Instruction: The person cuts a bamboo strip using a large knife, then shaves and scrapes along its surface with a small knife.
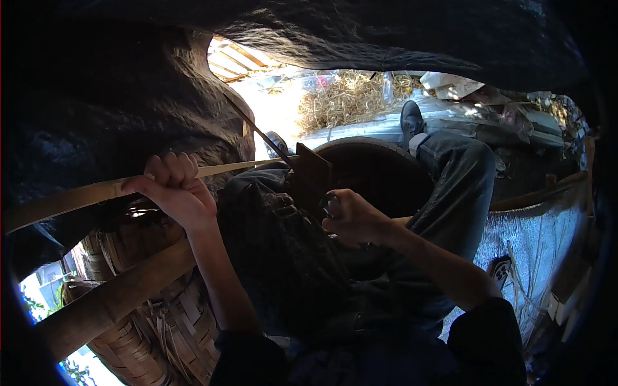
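Note:
My left hand (pixel 177 186) is closed around a long pale bamboo strip (pixel 71 204). Past the fist, the strip runs right to the dark blade and a brown flat piece (pixel 314 172) above my lap. My right hand (pixel 354 217) is wrapped around the handle of a long dark knife (pixel 261 134), whose narrow blade slants up to the left. The strip's far end meets the blade near the brown piece; shadow hides the exact contact. My jeans-clad legs (pixel 458 174) are bent apart beneath the hands.
A round dark tub or tire (pixel 360 143) stands between my legs. Shavings (pixel 347 100) lie ahead, near a clear bottle (pixel 387 88). A thick bamboo pole (pixel 122 299) and woven bamboo (pixel 138 350) are at lower left. Dark sheeting (pixel 386 35) hangs overhead; silvery sheet (pixel 537 241) lies right.

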`<control>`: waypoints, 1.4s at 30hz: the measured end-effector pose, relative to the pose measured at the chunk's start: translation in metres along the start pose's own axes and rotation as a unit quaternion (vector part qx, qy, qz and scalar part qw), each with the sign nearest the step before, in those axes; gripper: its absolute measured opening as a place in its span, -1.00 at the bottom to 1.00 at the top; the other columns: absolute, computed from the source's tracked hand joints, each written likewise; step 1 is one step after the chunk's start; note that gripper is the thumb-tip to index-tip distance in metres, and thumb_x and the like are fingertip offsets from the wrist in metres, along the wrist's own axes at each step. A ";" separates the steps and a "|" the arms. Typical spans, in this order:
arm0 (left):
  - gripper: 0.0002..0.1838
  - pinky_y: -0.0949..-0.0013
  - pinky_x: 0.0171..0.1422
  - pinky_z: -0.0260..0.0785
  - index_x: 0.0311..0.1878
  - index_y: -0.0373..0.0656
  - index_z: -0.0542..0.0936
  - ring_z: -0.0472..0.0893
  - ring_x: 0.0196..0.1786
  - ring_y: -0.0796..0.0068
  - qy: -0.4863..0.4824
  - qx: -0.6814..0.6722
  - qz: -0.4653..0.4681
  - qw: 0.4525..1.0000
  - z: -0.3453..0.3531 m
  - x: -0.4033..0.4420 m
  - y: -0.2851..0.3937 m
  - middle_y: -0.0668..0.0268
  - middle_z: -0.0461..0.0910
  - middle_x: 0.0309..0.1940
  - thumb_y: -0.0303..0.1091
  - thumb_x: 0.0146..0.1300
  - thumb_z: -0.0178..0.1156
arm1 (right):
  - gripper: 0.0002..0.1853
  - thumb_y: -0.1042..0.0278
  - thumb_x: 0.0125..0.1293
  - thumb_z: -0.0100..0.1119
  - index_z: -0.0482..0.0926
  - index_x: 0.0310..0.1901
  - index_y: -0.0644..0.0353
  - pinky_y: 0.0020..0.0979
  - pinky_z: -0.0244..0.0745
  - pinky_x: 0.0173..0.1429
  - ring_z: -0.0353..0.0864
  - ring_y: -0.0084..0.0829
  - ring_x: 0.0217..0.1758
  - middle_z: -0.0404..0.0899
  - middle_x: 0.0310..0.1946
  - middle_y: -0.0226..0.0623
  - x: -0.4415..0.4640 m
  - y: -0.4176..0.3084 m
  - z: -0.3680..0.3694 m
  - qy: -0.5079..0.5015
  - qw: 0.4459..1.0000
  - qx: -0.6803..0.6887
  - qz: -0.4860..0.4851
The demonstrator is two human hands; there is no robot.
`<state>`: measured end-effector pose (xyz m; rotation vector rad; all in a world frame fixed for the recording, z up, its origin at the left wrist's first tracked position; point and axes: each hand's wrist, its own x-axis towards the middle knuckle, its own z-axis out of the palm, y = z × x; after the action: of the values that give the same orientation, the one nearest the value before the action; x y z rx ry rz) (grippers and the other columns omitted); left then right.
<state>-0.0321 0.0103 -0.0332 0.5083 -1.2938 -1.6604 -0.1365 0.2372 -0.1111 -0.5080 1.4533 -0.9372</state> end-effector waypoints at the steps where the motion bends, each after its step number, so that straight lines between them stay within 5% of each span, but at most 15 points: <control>1: -0.38 0.47 -0.54 -0.27 -0.63 0.02 -0.04 -0.15 -0.62 0.66 0.014 -0.001 0.010 1.000 0.000 0.001 -0.001 0.53 -0.16 -0.71 0.37 0.24 -0.30 | -0.73 0.35 0.06 0.15 0.45 -0.24 0.33 -0.35 0.43 -0.42 0.56 -0.43 -0.50 0.52 -0.55 -0.20 0.001 -0.006 0.002 -0.039 0.998 0.052 -0.001; 5: -0.38 0.48 -0.57 -0.33 -0.64 0.03 -0.05 -0.20 -0.64 0.68 -0.004 0.018 0.031 0.999 0.004 0.001 -0.003 0.54 -0.18 -0.73 0.36 0.24 -0.31 | -0.85 0.45 0.09 0.10 0.40 -0.31 0.29 -0.57 0.22 -0.69 0.39 -0.67 -0.73 0.39 -0.69 -0.44 0.017 -0.001 0.018 -0.024 0.992 0.099 -0.069; 7: -0.38 0.48 -0.58 -0.32 -0.65 0.04 -0.05 -0.21 -0.65 0.68 0.002 0.001 0.037 0.999 0.005 -0.002 -0.002 0.54 -0.18 -0.75 0.37 0.24 -0.31 | -0.89 0.46 0.11 0.08 0.38 -0.36 0.25 -0.60 0.22 -0.71 0.35 -0.67 -0.76 0.36 -0.72 -0.47 0.034 0.017 0.022 -0.045 0.989 0.133 0.042; 11: -0.38 0.48 -0.58 -0.32 -0.65 0.04 -0.05 -0.20 -0.66 0.70 -0.032 -0.057 0.016 0.998 0.001 -0.006 -0.003 0.54 -0.16 -0.76 0.37 0.25 -0.31 | -0.87 0.43 0.12 0.11 0.37 -0.39 0.23 -0.61 0.24 -0.69 0.36 -0.68 -0.75 0.36 -0.71 -0.48 0.045 0.000 0.004 -0.081 0.986 0.116 0.088; 15: -0.37 0.49 -0.59 -0.36 -0.65 0.05 -0.05 -0.22 -0.66 0.71 0.005 -0.012 0.040 0.999 0.006 0.000 -0.004 0.55 -0.17 -0.76 0.38 0.24 -0.29 | -0.84 0.40 0.12 0.14 0.35 -0.41 0.22 -0.60 0.23 -0.73 0.35 -0.69 -0.75 0.36 -0.70 -0.47 0.029 -0.016 0.000 -0.081 0.979 0.178 -0.052; 18: -0.37 0.51 -0.60 -0.38 -0.65 0.05 -0.05 -0.23 -0.66 0.71 0.028 -0.026 0.029 0.999 0.008 0.003 -0.004 0.56 -0.18 -0.76 0.39 0.22 -0.28 | -0.85 0.41 0.11 0.13 0.35 -0.42 0.21 -0.60 0.23 -0.72 0.35 -0.69 -0.75 0.35 -0.70 -0.48 0.036 0.004 0.008 -0.076 0.978 0.195 -0.015; 20: -0.37 0.51 -0.60 -0.38 -0.65 0.05 -0.05 -0.22 -0.66 0.71 0.035 -0.039 0.022 0.998 0.008 0.001 -0.005 0.56 -0.18 -0.76 0.40 0.22 -0.28 | -0.87 0.42 0.09 0.11 0.35 -0.43 0.22 -0.59 0.23 -0.70 0.35 -0.68 -0.75 0.35 -0.71 -0.48 0.050 0.018 0.011 -0.037 0.994 0.081 0.063; 25: -0.37 0.49 -0.58 -0.33 -0.66 0.04 -0.05 -0.21 -0.66 0.69 0.001 -0.010 0.042 0.999 0.001 -0.004 0.000 0.55 -0.17 -0.76 0.36 0.26 -0.30 | -0.88 0.43 0.08 0.09 0.36 -0.43 0.22 -0.55 0.26 -0.68 0.36 -0.67 -0.74 0.35 -0.71 -0.47 0.040 -0.022 -0.007 -0.047 0.997 0.050 0.025; 27: -0.37 0.49 -0.58 -0.33 -0.65 0.04 -0.06 -0.21 -0.66 0.69 0.011 -0.006 0.046 0.999 -0.004 0.000 -0.001 0.55 -0.17 -0.76 0.36 0.26 -0.30 | -0.88 0.44 0.08 0.10 0.37 -0.39 0.24 -0.55 0.29 -0.63 0.39 -0.66 -0.70 0.38 -0.69 -0.46 0.031 -0.035 -0.011 -0.030 0.997 0.018 -0.063; 31: -0.37 0.50 -0.58 -0.32 -0.65 0.04 -0.07 -0.21 -0.65 0.70 0.073 0.037 0.048 0.995 0.000 0.004 0.000 0.54 -0.17 -0.76 0.36 0.27 -0.34 | -0.86 0.43 0.07 0.12 0.40 -0.36 0.27 -0.56 0.32 -0.59 0.43 -0.65 -0.65 0.40 -0.67 -0.43 0.036 0.015 0.011 -0.036 0.995 0.083 -0.046; 33: -0.38 0.50 -0.58 -0.33 -0.65 0.04 -0.07 -0.22 -0.65 0.70 0.087 0.058 0.058 0.993 0.000 0.001 -0.001 0.54 -0.18 -0.76 0.36 0.28 -0.35 | -0.82 0.35 0.06 0.12 0.41 -0.41 0.28 -0.39 0.40 -0.49 0.48 -0.53 -0.59 0.48 -0.58 -0.32 0.051 0.046 0.016 -0.048 0.998 0.012 0.027; 37: -0.38 0.49 -0.57 -0.34 -0.64 0.04 -0.09 -0.22 -0.64 0.69 0.051 0.012 0.045 0.998 -0.003 -0.001 0.000 0.55 -0.19 -0.75 0.36 0.28 -0.38 | -0.78 0.31 0.04 0.15 0.42 -0.41 0.29 -0.38 0.41 -0.44 0.49 -0.49 -0.56 0.50 -0.56 -0.28 0.053 0.030 -0.009 -0.032 0.991 -0.052 0.116; 42: -0.37 0.50 -0.59 -0.37 -0.64 0.05 -0.08 -0.22 -0.65 0.70 0.067 0.001 0.041 0.997 -0.001 0.003 -0.003 0.55 -0.18 -0.75 0.39 0.24 -0.33 | -0.81 0.36 0.03 0.13 0.44 -0.38 0.29 -0.33 0.41 -0.34 0.52 -0.43 -0.46 0.49 -0.57 -0.23 0.030 -0.013 -0.012 -0.007 0.997 -0.076 -0.007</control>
<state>-0.0333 0.0074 -0.0356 0.5516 -1.2031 -1.5300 -0.1554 0.2092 -0.1198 -0.6344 1.5176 -0.8366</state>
